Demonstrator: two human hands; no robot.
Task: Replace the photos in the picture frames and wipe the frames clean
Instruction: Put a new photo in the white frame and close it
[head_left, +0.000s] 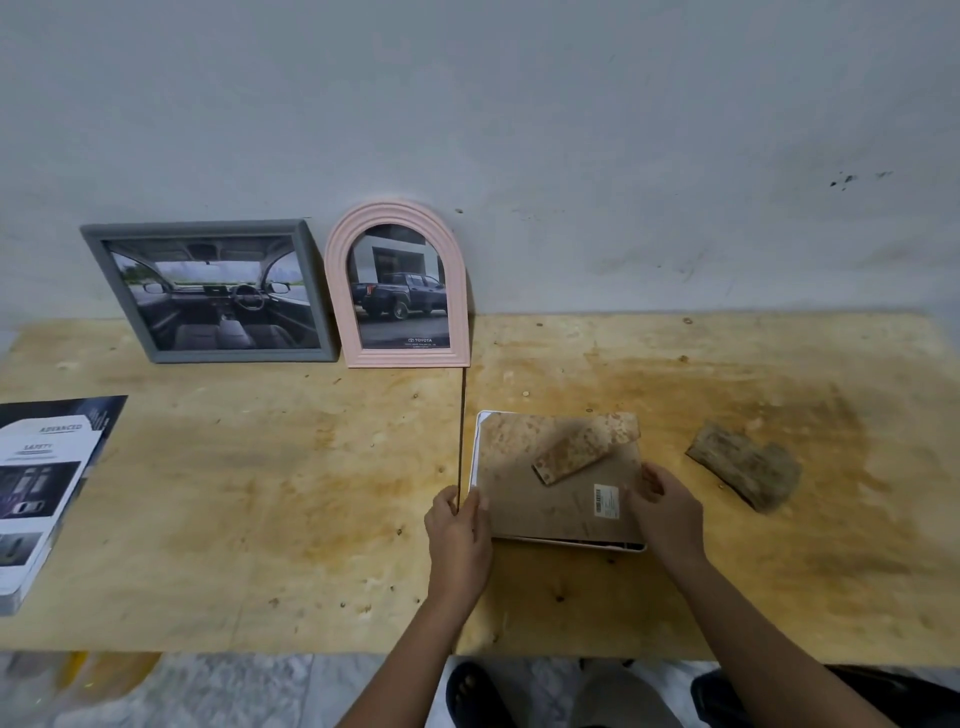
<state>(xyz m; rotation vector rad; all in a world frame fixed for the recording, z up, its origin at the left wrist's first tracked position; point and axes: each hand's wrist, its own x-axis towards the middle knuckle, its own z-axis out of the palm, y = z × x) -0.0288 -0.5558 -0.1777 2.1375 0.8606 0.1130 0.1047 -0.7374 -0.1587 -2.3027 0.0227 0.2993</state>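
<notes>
Face-down frame (524, 499) flat on table (260, 493), backing up, between both hands. Left hand (460, 530) pinches lower-left edge; right hand (662, 512) grips lower-right edge beside barcode sticker (607, 501). Both equally near.

Grey frame (208, 291), pink arched frame (397, 286), mottled brown backing board (550, 478), yellowish stained table (260, 493).

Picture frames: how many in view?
3. The grey frame and the pink arched frame lean against the wall, side by side, back left; the white frame lies face down nearer, gripped by the left hand and right hand. None seems hidden.
</notes>
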